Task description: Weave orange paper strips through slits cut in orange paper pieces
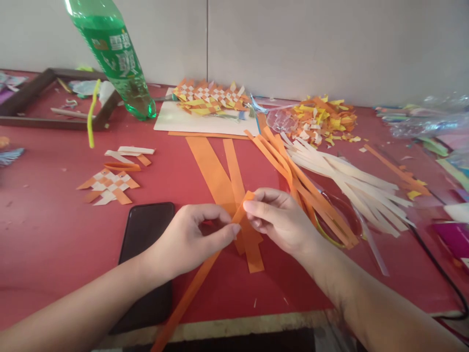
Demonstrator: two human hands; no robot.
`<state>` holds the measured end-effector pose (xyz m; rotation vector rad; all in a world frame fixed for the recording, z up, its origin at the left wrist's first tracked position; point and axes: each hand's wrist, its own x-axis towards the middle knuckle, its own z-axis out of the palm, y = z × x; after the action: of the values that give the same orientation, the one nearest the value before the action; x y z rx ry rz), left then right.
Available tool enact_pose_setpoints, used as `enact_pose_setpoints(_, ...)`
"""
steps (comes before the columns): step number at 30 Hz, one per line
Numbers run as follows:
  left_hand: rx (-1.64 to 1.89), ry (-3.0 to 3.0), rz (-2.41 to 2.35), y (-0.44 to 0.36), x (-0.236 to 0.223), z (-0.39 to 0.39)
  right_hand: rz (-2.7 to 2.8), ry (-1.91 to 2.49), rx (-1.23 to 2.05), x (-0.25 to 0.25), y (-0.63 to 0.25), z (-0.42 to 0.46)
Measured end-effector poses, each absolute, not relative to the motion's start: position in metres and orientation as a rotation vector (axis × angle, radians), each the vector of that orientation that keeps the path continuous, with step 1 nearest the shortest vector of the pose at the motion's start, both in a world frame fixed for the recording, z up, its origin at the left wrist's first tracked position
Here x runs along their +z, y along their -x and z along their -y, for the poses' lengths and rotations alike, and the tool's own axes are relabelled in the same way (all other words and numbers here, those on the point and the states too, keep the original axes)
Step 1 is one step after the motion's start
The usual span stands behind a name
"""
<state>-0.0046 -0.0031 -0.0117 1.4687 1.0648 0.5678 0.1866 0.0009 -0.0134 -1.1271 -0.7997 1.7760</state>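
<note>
Between my two hands I hold an orange paper strip (205,274); its long end hangs down past the table's front edge. My left hand (194,237) pinches it with thumb and forefinger. At the strip's upper end, my right hand (274,215) grips it between thumb and fingers. Below the hands, wider orange paper strips (208,171) lie on the red table. Left of them, a woven orange-and-white paper fish (110,186) lies flat, with short folded strips (126,154) above it. A black phone (146,230) is partly hidden under my left forearm.
A green plastic bottle (120,63) stands at back left beside a dark frame (22,121). Woven fish (212,95) rest on a white board (205,122). Loose orange strips (308,190), white strips (348,176) and a heap of paper scraps (322,117) lie to the right.
</note>
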Motion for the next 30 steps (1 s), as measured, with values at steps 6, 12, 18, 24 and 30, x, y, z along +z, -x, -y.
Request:
enact_pose_setpoints(6,0.566,-1.434,-1.035,0.005,-0.011,0.003,0.622,1.144,1.534,-0.013,-0.192,-0.013)
enact_pose_setpoints(12,0.871,-1.065,-1.096,0.002,-0.012,-0.003,0.685,1.127,1.542,-0.014,-0.192,-0.014)
enact_pose_setpoints(18,1.1,-0.733,-1.088,0.002,-0.008,-0.013,0.77,1.157,1.538,-0.016,-0.192,-0.01)
enact_pose_setpoints(24,0.975,-0.715,-1.027,0.004,-0.007,-0.008,1.214,1.212,1.598,-0.017,-0.192,-0.002)
enact_pose_setpoints(30,0.946,-0.705,-0.959,0.004,-0.006,-0.008,1.39,1.228,1.584,-0.015,-0.192,0.001)
